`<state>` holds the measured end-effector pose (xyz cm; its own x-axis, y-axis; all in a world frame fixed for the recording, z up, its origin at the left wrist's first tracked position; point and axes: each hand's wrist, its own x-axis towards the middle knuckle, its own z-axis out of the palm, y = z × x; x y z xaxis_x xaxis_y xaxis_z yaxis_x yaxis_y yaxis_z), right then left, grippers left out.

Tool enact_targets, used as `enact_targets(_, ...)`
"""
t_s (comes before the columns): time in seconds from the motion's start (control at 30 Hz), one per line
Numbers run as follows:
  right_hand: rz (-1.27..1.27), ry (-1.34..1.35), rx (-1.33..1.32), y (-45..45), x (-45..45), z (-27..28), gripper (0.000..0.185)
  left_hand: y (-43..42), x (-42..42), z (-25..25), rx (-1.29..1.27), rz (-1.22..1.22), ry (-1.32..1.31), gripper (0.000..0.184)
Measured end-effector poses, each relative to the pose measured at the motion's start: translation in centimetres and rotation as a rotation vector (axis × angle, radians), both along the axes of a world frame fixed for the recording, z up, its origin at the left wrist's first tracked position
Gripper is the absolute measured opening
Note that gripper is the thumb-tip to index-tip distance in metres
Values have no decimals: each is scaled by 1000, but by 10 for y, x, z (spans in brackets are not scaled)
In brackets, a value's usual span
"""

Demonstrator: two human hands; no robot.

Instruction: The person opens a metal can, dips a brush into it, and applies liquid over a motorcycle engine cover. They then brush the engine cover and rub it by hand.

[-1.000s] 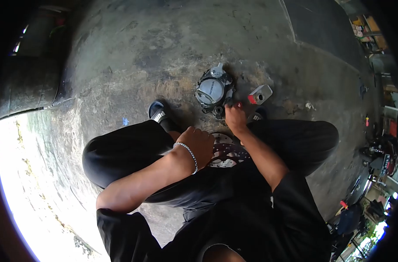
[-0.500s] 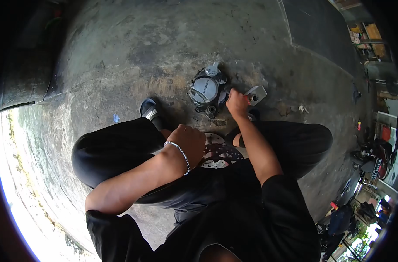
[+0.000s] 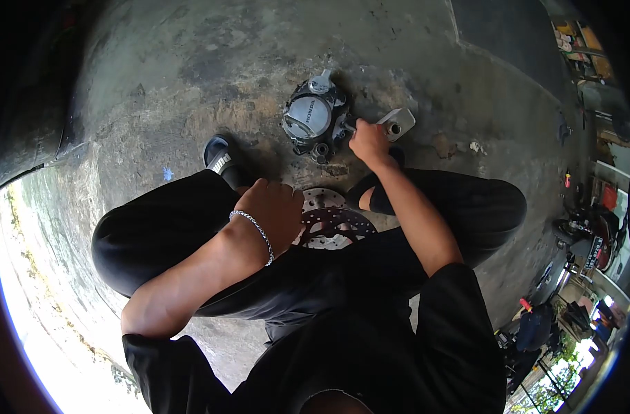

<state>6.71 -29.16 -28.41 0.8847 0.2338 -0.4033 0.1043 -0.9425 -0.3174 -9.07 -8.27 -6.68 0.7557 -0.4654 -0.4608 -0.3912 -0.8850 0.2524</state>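
My left hand (image 3: pixel 272 210), with a braided silver bracelet on the wrist, is closed at the left edge of a perforated brake disc (image 3: pixel 342 222) between my knees. Its fingertips are hidden behind the hand. Ahead on the floor, my right hand (image 3: pixel 370 145) is closed, its fingers pinched near a small dark grey part (image 3: pixel 348 125); what they hold, I cannot make out. To the left of that hand lies a round engine cover (image 3: pixel 308 116) marked HONDA. A silver block-shaped piece (image 3: pixel 402 124) with a dark round opening sits just right of the fingers.
My sandalled left foot (image 3: pixel 221 160) stands left of the engine cover. A motorcycle (image 3: pixel 594 248) is parked at the far right, with cluttered shelves (image 3: pixel 584 52) above it. Small litter (image 3: pixel 476 147) lies on the concrete floor, and a dark mat (image 3: pixel 508 41) lies at the upper right.
The view has shifted, so most things appear higher and farther left. My right hand has moved slightly away from the silver piece, toward the engine cover. My left hand stays by the disc.
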Motion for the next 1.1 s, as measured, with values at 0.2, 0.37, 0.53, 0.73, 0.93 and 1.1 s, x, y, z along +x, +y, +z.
enact_targets(0.2,249,-120,-217,11,-19,1,23,-1,-1,-6,25,3,66,33)
enact_targets(0.37,276,-133,-215,18,-14,6,21,-1,1,-4,27,-7,40,35)
enact_targets(0.53,327,-131,-208,22,-40,-3,21,1,-5,-3,25,-6,43,35)
enact_targets(0.73,245,-181,-184,22,-16,-2,27,3,0,-1,31,-5,-14,35)
enact_targets(0.93,474,-221,-232,24,-49,-12,23,0,-5,-2,31,-7,1,35)
enact_targets(1.1,177,-188,-220,30,-17,0,20,1,-4,-3,30,6,-15,34)
